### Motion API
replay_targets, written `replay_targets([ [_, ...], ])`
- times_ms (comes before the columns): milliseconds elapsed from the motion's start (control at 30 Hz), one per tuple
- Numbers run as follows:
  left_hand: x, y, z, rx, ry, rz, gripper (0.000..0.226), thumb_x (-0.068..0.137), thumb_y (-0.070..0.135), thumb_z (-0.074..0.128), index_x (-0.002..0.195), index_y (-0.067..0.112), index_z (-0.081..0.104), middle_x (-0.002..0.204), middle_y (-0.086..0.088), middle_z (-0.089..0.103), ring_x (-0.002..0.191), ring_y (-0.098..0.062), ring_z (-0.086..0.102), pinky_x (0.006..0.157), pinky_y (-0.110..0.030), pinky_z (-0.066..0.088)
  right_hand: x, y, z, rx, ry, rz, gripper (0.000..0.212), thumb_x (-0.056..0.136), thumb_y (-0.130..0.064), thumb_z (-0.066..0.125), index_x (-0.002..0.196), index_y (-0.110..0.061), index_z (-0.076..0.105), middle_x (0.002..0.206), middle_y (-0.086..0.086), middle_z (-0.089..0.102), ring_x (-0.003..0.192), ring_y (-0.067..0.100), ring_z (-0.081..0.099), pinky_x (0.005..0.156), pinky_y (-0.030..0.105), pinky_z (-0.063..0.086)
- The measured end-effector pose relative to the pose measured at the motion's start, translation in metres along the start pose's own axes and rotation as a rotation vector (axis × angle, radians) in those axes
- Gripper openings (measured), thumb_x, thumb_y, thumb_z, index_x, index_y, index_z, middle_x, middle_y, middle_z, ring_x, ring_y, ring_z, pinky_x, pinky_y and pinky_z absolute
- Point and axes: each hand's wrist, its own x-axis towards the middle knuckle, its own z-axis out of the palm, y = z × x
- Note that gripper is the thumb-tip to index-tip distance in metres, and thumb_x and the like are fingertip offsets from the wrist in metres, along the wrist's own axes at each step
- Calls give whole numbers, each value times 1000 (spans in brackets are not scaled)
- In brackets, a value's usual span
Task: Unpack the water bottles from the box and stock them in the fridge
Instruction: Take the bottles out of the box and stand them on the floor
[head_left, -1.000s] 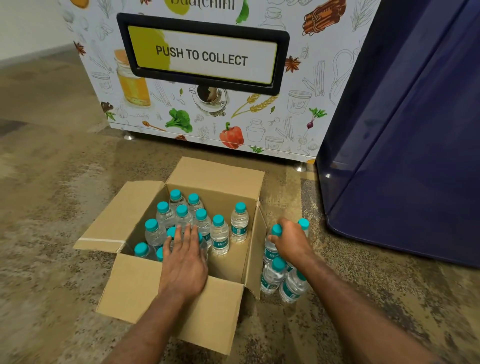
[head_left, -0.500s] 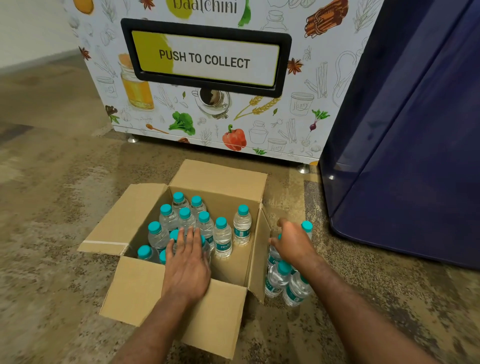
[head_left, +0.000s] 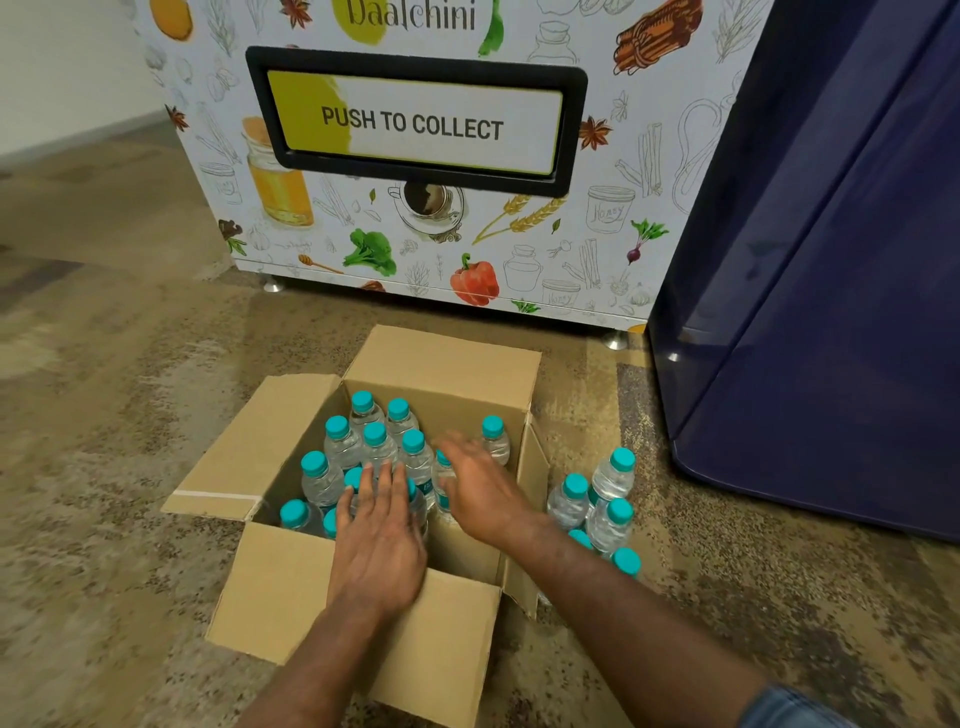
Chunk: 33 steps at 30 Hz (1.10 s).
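A: The left hand (head_left: 379, 540) lies flat with straight fingers on the caps inside the box (head_left: 291, 587) and grips nothing. The right hand (head_left: 480, 499) is just beside it, fingers spread wide and blurred, over a bottle between the two hands. It seems to hold nothing.

B: Where is the stock?

A: Most of the water bottles (head_left: 375, 441) stand upright in the box under both hands. A cluster (head_left: 610, 519) stands on the floor (head_left: 130, 415) just outside the right wrist, past the upright flap (head_left: 535, 457). The fridge (head_left: 831, 364), dark blue and apparently closed, is well beyond the right hand.

B: What could go wrong?

A: As I judge it, the right forearm crosses that flap, so a bottle swung outward could catch the cardboard or knock over the close-packed cluster. The flat left palm could tip the near bottles if it pushes sideways. The lone bottle (head_left: 493, 439) past the right fingertips has gaps around it and may topple at a brush.

B: Room to move?

A: There is bare floor outward of the left hand, and more ahead of both hands up to the vending machine (head_left: 415, 249). To the right there is only a narrow lane between cluster and fridge.
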Motion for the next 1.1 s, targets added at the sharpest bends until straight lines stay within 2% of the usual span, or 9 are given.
replay_targets([
  [100, 1, 0, 1, -4, 10, 2, 82, 87, 45, -14, 163, 14, -13, 172, -7, -15, 158, -22, -19, 126, -44, -11, 6, 4, 10, -27, -76, 10, 59, 100, -8, 48, 153, -23, 26, 163, 6, 14, 150, 30, 13, 123, 44, 16],
  [267, 2, -1, 3, -13, 30, 15, 98, 74, 50, -25, 164, 14, -11, 173, -7, -13, 158, -23, -17, 127, -45, -10, 8, 8, 24, -129, 35, 34, 69, 90, -3, 60, 149, -28, 34, 151, 7, 37, 141, 29, 29, 115, 45, 32],
  [467, 2, -3, 7, -28, 58, 30, 94, 79, 49, -21, 164, 13, -4, 173, -9, -6, 159, -24, -12, 128, -46, -6, 3, 11, 25, -97, 219, -16, 44, 87, -2, 63, 126, -21, 60, 121, 0, 59, 113, 18, 45, 98, 37, 46],
  [567, 3, -4, 9, -28, 71, 35, 92, 81, 49, -18, 165, 13, -1, 173, -9, -2, 160, -25, -8, 127, -46, -5, -2, 8, 18, 19, 275, -6, 39, 94, -6, 57, 130, -20, 58, 123, 1, 57, 117, 16, 44, 100, 35, 44],
  [667, 3, -3, 8, -18, 67, 36, 94, 80, 49, -19, 165, 13, -4, 173, -9, -6, 160, -25, -10, 127, -45, -6, -7, 4, -2, 123, 375, 11, 36, 96, -8, 52, 130, -19, 59, 123, 0, 57, 118, 14, 43, 101, 34, 43],
  [867, 2, -4, 8, -4, 60, 34, 95, 76, 49, -24, 164, 15, -12, 173, -7, -13, 159, -24, -16, 127, -44, -10, -21, -2, -84, 347, 708, 75, 33, 96, -16, 59, 128, -26, 58, 119, -8, 53, 112, 7, 50, 95, 21, 45],
  [933, 3, -4, 8, -7, 60, 32, 94, 76, 50, -25, 163, 15, -13, 172, -7, -14, 158, -23, -17, 127, -44, -9, -24, 3, -112, 353, 801, 76, 32, 94, -18, 63, 125, -26, 59, 115, -6, 55, 106, 8, 53, 87, 9, 42],
  [1000, 3, -5, 10, -16, 71, 38, 92, 77, 50, -23, 162, 15, -12, 172, -7, -12, 158, -23, -16, 127, -44, -9, -27, 11, -134, 319, 844, 99, 31, 93, -19, 65, 123, -27, 60, 111, -3, 57, 101, 8, 54, 79, -1, 38],
  [1100, 3, -6, 12, -36, 81, 40, 89, 81, 50, -19, 162, 16, -10, 172, -7, -10, 158, -23, -15, 126, -44, -9, -31, 28, -145, 256, 839, 157, 28, 93, -19, 65, 119, -25, 61, 108, -5, 56, 100, 9, 52, 78, 4, 39],
])
